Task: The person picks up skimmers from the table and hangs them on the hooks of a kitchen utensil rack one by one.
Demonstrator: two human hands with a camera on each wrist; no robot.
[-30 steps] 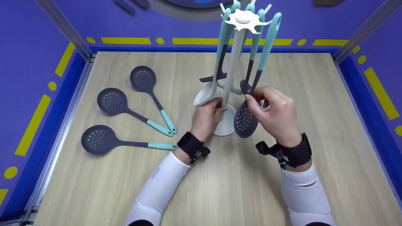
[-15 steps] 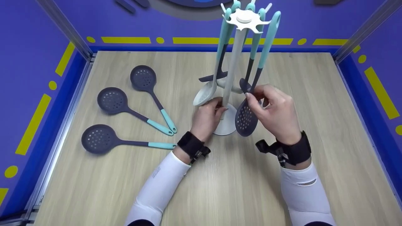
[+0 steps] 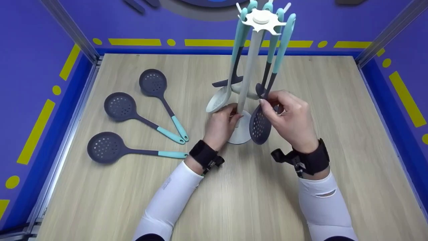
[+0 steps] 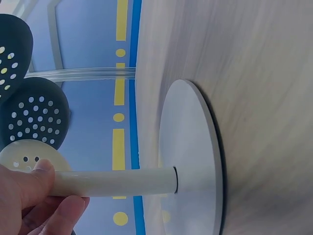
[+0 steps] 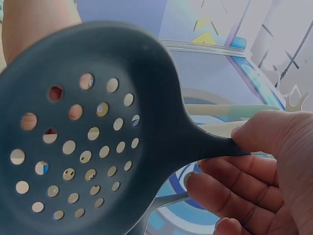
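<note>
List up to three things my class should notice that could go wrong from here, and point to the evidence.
First, the right hand pinches the slotted skimmer low, near its head, so its far handle end could swing off line beside the white hooked top.
Second, the dark utensil hangs close behind it and might get knocked.
Third, the tall stand carries several utensils; it might tip if the left hand loosened its grip.

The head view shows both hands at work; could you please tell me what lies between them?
Between the left hand and right hand, the head view shows the slim white post, round white base and dark-grey perforated skimmer head.
</note>
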